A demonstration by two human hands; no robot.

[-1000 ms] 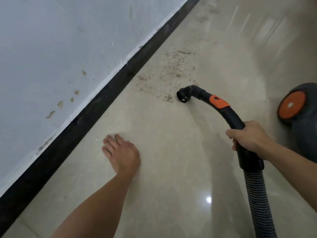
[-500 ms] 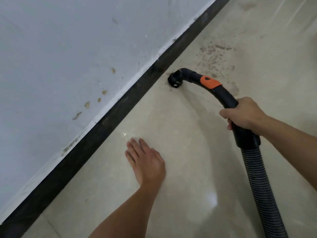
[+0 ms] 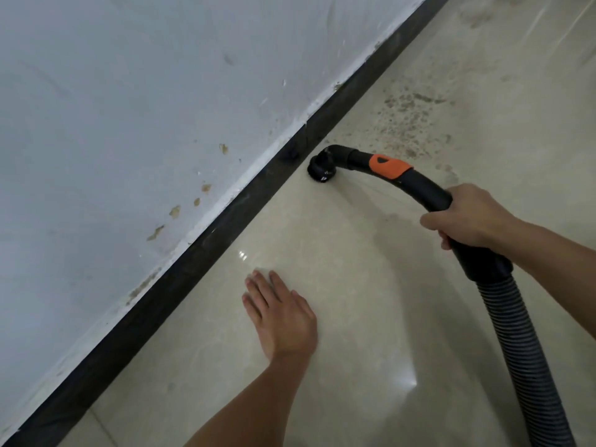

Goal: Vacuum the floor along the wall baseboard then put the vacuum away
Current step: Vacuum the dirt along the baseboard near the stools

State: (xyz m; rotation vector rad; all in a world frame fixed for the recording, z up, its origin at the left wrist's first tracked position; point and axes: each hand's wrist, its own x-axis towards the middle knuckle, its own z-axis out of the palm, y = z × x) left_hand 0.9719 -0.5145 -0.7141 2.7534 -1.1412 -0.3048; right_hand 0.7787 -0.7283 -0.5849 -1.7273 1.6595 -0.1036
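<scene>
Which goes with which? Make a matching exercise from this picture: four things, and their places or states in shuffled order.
Things:
1. left hand
2. right hand
3. nozzle
4. dirt specks

Places or states:
A. down beside the baseboard
B. holds the vacuum's black grip
C. flat on the floor
D. scattered beyond the orange band

Pairs: 1-C, 2-B, 3-A, 4-D

You see soft, even daylight; the glossy floor (image 3: 354,317) shows a bright glare spot, faint shadows, mild blur, and wide-angle bending at the edges.
</scene>
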